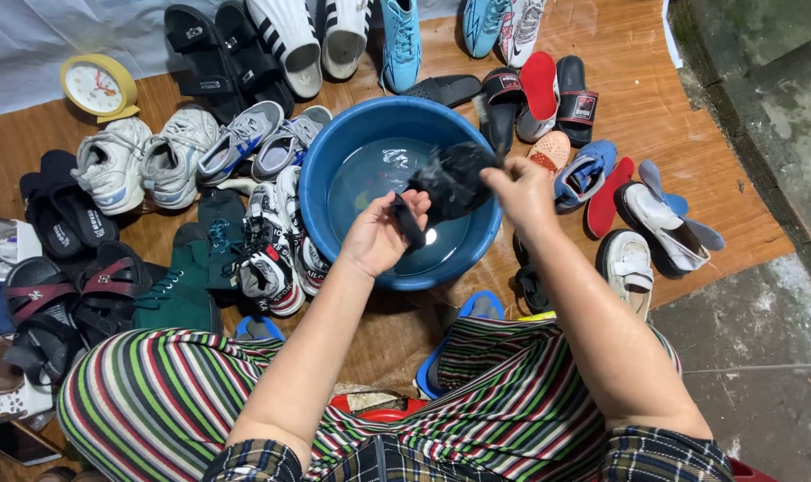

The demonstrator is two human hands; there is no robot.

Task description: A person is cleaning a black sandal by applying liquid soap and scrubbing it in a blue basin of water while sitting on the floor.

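Observation:
A round blue basin with water stands on the wooden floor in front of my knees. Over it I hold a wet black slipper. My left hand grips its near end by the strap. My right hand holds its far side above the basin's right rim. My legs in striped trousers fill the bottom of the view.
Many shoes ring the basin: grey and white sneakers at left, black sandals far left, green sneakers, blue football boots at the back, white sandals and loose insoles at right. A yellow clock lies back left.

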